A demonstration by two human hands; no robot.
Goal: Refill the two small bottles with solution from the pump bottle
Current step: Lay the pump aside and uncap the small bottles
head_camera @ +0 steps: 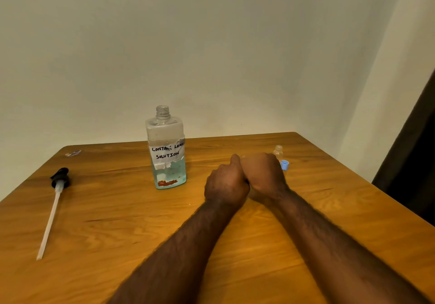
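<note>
The big clear pump bottle (166, 148), labelled "contact lens solution", stands mid-table with its neck open and blue liquid in its lower part. Its black pump head with the long tube (55, 200) lies flat at the left. One small clear bottle (278, 151) stands uncapped at the right, a blue cap (284, 165) lying beside it. My left hand (226, 186) and right hand (263, 174) are pressed together in front of that bottle, fingers curled. Whatever they enclose is hidden. No second small bottle shows.
The wooden table (117, 233) meets a plain wall at its far edge. A small scrap of wrapper (73, 153) lies at the far left corner. A dark curtain (414, 157) hangs at the right, past the table's edge.
</note>
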